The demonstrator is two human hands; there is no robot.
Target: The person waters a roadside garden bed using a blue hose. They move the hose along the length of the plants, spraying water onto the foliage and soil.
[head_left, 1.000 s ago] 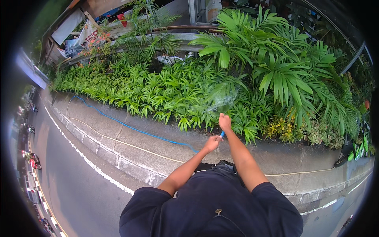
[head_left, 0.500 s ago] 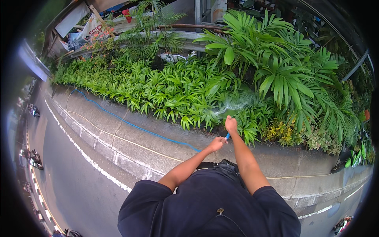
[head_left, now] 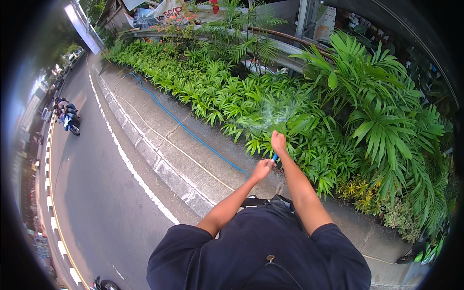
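Note:
A blue garden hose (head_left: 182, 124) runs along the pavement from the far left to my hands. My right hand (head_left: 278, 141) is closed around its end, held out toward the plants. Just behind and below it, my left hand (head_left: 262, 169) grips the same hose, and a short blue length shows between the two. A fan of water spray (head_left: 276, 115) leaves the front of my right hand and falls on the low green plants (head_left: 227, 99). The hose's mouth is hidden by my right fingers.
A pale hose (head_left: 162, 137) lies along the pavement (head_left: 145, 113) near the white-edged kerb. Left of it is the road (head_left: 104, 193), with a motorcycle and riders (head_left: 67, 115). Large leafy palms (head_left: 372, 118) and a metal guardrail (head_left: 290, 60) border the bed.
The view has swung left, showing more road and a motorcycle. Both hands keep hold of the hose, and the spray now points more straight ahead onto the low plants.

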